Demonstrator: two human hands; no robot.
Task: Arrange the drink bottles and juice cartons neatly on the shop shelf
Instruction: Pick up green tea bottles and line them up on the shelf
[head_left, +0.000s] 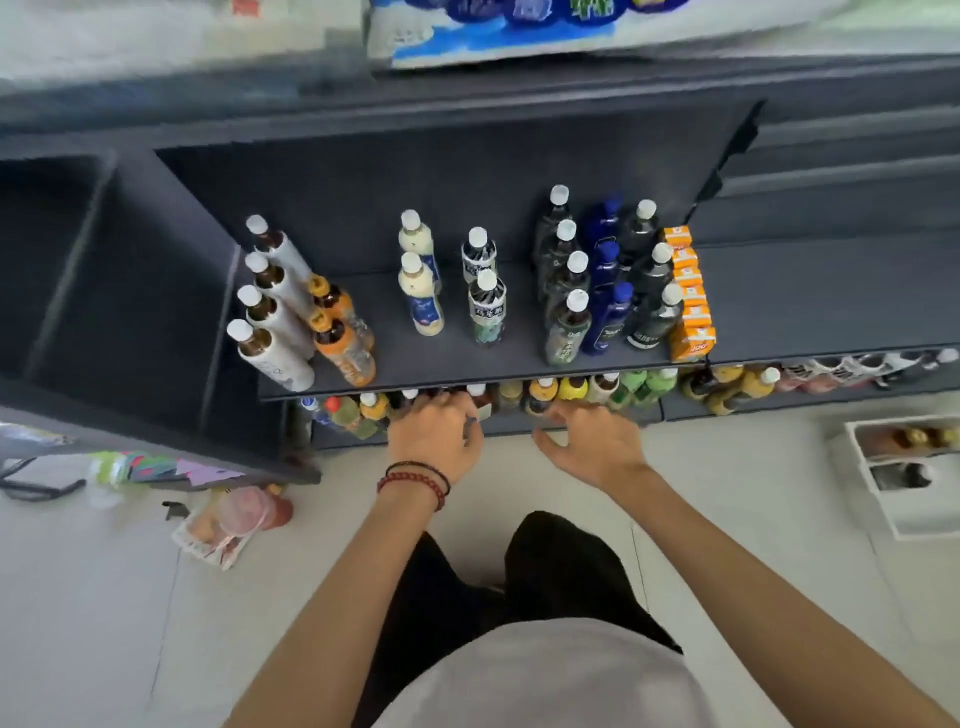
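A dark upper shelf (519, 364) carries rows of upright bottles: white-labelled brown ones (275, 338) at the left, orange ones (343, 343), cream ones (421, 296), dark ones (566, 322) and blue ones (608, 312). A row of orange juice cartons (691, 312) stands at the right end. Below it, a lower shelf holds a crowded row of mixed bottles (571, 389). My left hand (434, 431) reaches onto those bottle tops, its fingertips hidden among them. My right hand (592, 441) hovers just in front of the same row with fingers spread, holding nothing.
A white crate (909, 483) with a few bottles sits on the floor at the right. A plastic packet of goods (234, 519) lies on the floor at the left, beside a dark side unit (104, 312). Pale floor tiles lie under me.
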